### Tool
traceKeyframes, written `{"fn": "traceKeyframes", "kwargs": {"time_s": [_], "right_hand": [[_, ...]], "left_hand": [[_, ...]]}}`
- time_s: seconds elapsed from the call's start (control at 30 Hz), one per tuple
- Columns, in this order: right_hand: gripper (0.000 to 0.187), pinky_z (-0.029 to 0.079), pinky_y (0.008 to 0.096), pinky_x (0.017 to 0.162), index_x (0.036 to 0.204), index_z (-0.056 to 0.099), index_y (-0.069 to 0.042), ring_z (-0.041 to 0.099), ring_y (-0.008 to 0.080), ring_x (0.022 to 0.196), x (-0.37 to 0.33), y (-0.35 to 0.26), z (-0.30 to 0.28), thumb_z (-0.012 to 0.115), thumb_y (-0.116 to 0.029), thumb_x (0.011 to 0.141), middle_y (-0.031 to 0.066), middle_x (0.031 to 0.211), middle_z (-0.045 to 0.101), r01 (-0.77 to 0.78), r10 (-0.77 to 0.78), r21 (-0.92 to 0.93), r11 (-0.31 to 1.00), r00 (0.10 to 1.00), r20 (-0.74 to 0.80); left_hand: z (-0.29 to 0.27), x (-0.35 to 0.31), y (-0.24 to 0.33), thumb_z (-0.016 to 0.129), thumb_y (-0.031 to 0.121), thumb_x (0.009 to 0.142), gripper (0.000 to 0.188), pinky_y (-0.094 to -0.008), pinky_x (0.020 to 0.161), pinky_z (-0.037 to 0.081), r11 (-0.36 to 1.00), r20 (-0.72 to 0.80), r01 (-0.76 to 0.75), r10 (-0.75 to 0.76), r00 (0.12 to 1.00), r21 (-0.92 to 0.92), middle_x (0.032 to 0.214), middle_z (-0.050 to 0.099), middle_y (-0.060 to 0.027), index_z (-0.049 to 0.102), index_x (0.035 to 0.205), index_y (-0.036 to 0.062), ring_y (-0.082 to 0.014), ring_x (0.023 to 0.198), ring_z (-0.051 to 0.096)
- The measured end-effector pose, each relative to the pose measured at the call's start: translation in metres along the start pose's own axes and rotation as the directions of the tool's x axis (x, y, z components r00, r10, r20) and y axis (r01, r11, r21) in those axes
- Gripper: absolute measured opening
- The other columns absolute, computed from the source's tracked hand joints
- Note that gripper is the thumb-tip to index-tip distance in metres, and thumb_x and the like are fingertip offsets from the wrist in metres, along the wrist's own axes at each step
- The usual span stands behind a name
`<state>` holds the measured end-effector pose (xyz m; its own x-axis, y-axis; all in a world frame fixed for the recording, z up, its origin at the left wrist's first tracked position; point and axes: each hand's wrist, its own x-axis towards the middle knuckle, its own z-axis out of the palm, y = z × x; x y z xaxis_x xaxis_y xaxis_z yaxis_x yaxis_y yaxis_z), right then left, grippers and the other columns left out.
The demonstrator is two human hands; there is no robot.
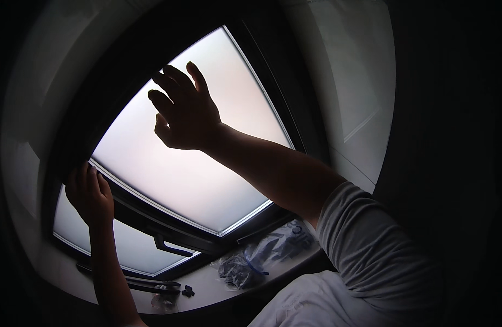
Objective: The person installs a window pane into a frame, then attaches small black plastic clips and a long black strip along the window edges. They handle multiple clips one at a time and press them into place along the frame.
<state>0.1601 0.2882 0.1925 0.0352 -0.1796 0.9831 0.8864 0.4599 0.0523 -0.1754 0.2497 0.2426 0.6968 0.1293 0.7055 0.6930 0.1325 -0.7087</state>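
Note:
A window with a dark frame [275,71] and a bright frosted pane [207,185] fills the middle of the head view. My right hand [188,111], a dark shape against the pane, is raised with its fingers spread and holds nothing. Its fingertips come near the upper left edge of the glass; whether they touch cannot be made out. Lower on the left, my left hand [90,193] reaches up to the frame beside the pane's lower left corner. Its fingers look stretched out against the dark frame, though their tips are hard to see.
Below sits a second frosted pane [134,245] with a dark window handle [172,246]. On the light sill [207,293] lie clear plastic bags [262,256], dark strips [147,284] and a small black piece [188,291]. Pale tiled walls [354,92] flank the window.

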Motion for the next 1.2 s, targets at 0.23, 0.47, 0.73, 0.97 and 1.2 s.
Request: {"fn": "traceKeyframes", "kwargs": {"time_s": [0.23,0.47,0.73,0.97,1.2], "right_hand": [[0.042,0.025,0.0615,0.121,0.120,0.068,-0.011,0.047,0.0345,0.141,-0.006,0.002,-0.003,0.070,-0.028,0.081,0.0144,0.144,0.057,-0.072,0.071,-0.047,0.996,0.997,-0.025],[0.064,0.004,0.0593,0.127,0.151,0.049,-0.010,0.020,0.0372,0.157,-0.132,-0.043,-0.030,0.057,-0.038,0.095,0.0188,0.163,0.034,-0.137,0.188,-0.193,0.972,0.942,0.276],[0.085,0.000,0.0561,0.128,0.161,0.028,-0.010,0.005,0.0325,0.161,-0.265,-0.074,-0.095,0.062,-0.016,0.083,0.0168,0.170,0.018,-0.220,0.245,-0.117,0.969,0.764,0.597],[0.083,0.011,0.0584,0.127,0.159,0.033,-0.013,0.017,0.0334,0.159,-0.272,-0.069,-0.112,0.061,-0.011,0.081,0.0153,0.167,0.025,-0.268,0.261,-0.092,0.959,0.708,0.656],[0.088,0.013,0.0607,0.126,0.162,0.030,-0.014,0.017,0.0378,0.158,-0.261,-0.076,-0.114,0.061,-0.011,0.080,0.0181,0.168,0.023,-0.225,0.215,-0.083,0.971,0.661,0.719]], "left_hand": [[0.000,0.024,0.097,0.057,0.052,0.100,0.080,-0.0623,0.121,0.030,0.921,0.042,0.157,-0.152,0.988,-0.356,0.169,0.025,-0.0197,0.027,0.164,0.0126,-0.0413,0.156,0.023],[0.005,0.028,0.108,0.056,0.055,0.101,0.083,-0.0655,0.121,0.026,0.912,-0.148,0.075,-0.146,0.978,-0.402,0.170,0.020,-0.0202,0.024,0.165,0.0144,-0.0431,0.156,0.019],[-0.004,0.026,0.092,0.065,0.069,0.090,0.100,-0.0672,0.117,0.034,0.927,-0.051,-0.001,-0.020,0.998,-0.375,0.172,0.014,-0.0181,0.021,0.166,0.0218,-0.0435,0.157,0.018],[-0.003,0.026,0.089,0.071,0.067,0.086,0.102,-0.0652,0.117,0.035,0.906,-0.068,-0.051,0.025,0.997,-0.419,0.170,0.018,-0.0211,0.024,0.165,0.0228,-0.0450,0.155,0.023],[-0.006,0.009,0.084,0.083,0.025,0.087,0.084,-0.0572,0.118,0.039,0.879,-0.029,0.036,-0.057,0.998,-0.476,0.164,0.032,-0.0245,0.039,0.158,0.0140,-0.0448,0.152,0.030]]}}
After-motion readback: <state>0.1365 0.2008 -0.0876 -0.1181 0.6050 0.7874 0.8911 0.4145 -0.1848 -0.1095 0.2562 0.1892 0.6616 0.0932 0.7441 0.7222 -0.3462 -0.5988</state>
